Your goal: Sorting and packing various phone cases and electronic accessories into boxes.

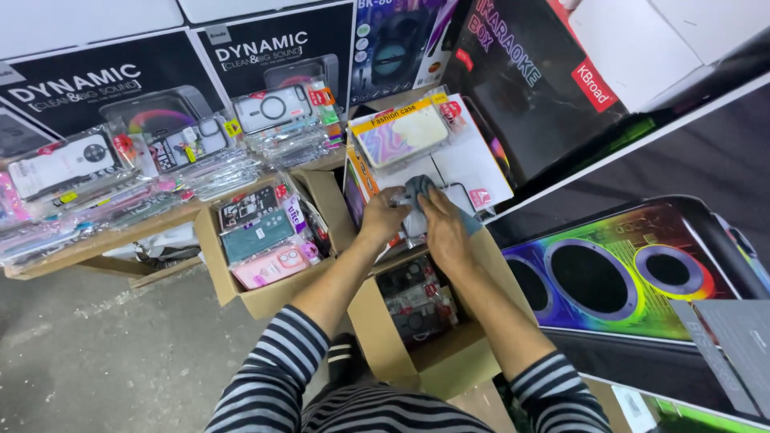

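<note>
Right of the hands stands one big speaker with two round rings on a rainbow front — the largest thing near them. Below the hands sits one open cardboard box of packed phone cases; a second box lies to the left of the left hand. Beyond that, stacks of cases cover one wooden table. Both hands meet on one clear-packed phone case — the left hand grips its edge, the right hand presses a grey cloth on top, fingers curled over it.
</note>
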